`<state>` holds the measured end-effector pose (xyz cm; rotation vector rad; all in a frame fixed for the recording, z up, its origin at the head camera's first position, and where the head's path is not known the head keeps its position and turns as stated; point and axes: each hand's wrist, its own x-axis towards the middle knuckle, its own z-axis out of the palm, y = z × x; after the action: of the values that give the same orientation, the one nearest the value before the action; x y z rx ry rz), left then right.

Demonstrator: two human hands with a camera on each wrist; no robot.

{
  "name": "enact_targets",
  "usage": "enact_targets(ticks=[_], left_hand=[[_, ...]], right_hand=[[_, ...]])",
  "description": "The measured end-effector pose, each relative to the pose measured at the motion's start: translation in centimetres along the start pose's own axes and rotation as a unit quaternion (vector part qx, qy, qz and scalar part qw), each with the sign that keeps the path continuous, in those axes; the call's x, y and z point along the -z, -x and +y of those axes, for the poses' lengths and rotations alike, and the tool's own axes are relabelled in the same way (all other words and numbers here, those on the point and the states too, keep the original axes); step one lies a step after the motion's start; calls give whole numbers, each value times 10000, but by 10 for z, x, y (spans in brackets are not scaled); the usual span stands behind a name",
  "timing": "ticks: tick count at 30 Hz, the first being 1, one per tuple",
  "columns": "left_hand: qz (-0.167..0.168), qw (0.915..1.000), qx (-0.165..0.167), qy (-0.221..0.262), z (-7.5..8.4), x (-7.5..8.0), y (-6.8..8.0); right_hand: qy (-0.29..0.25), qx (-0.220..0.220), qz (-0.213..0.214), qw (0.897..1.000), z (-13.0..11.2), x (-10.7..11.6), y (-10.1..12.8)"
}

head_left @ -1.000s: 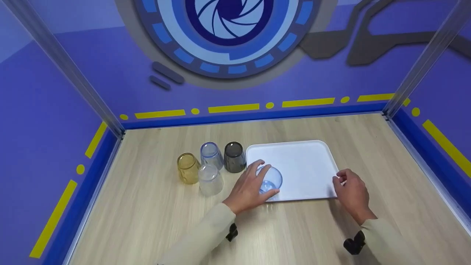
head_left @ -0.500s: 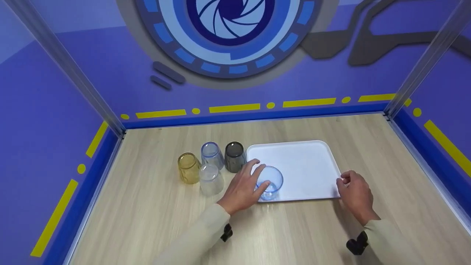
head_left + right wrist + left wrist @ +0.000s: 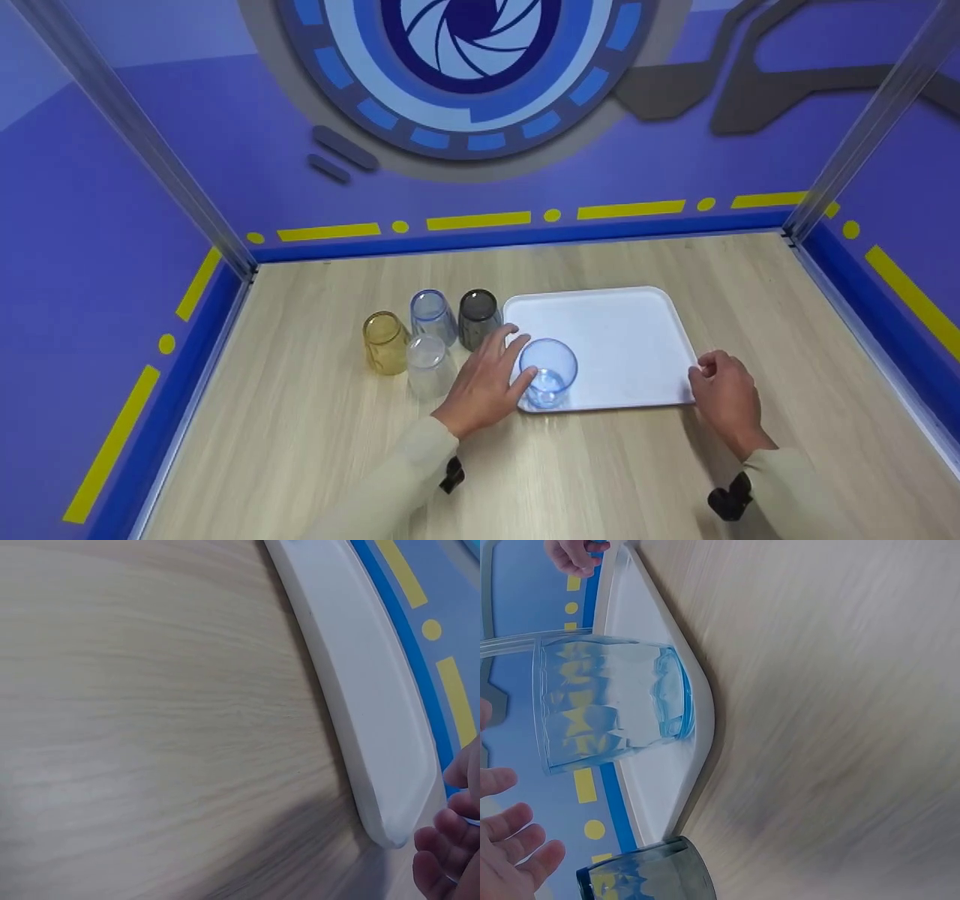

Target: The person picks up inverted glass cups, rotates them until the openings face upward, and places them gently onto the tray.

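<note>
A clear blue cup (image 3: 549,373) stands upright on the front left corner of a white tray (image 3: 622,330). My left hand (image 3: 486,379) is just left of it, fingers spread and relaxed, thumb close to the cup's side. In the left wrist view the blue cup (image 3: 607,701) stands free, with my fingers (image 3: 510,847) apart from it. My right hand (image 3: 724,390) lies at the tray's front right corner with loosely curled fingers. In the right wrist view its fingertips (image 3: 450,840) sit beside the tray's rim (image 3: 360,690); I cannot tell if they touch it.
Several cups stand on the wooden table left of the tray: a yellow one (image 3: 384,343), a blue-rimmed clear one (image 3: 431,315), a grey one (image 3: 478,319) and a clear one (image 3: 427,365). Purple walls enclose the table on three sides.
My left hand has let go of the blue cup and drawn back to the left. The cup stays on the tray. My right hand has shifted slightly right along the tray's corner.
</note>
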<state>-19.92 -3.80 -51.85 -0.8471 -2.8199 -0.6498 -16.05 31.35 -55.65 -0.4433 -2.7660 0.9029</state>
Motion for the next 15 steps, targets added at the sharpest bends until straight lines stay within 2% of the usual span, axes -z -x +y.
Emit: enact_targets(ticks=[15], left_hand=[[31,9999,111,-67,-10,8,7]], right_hand=[[148,-158,-175,9996,3,0,0]])
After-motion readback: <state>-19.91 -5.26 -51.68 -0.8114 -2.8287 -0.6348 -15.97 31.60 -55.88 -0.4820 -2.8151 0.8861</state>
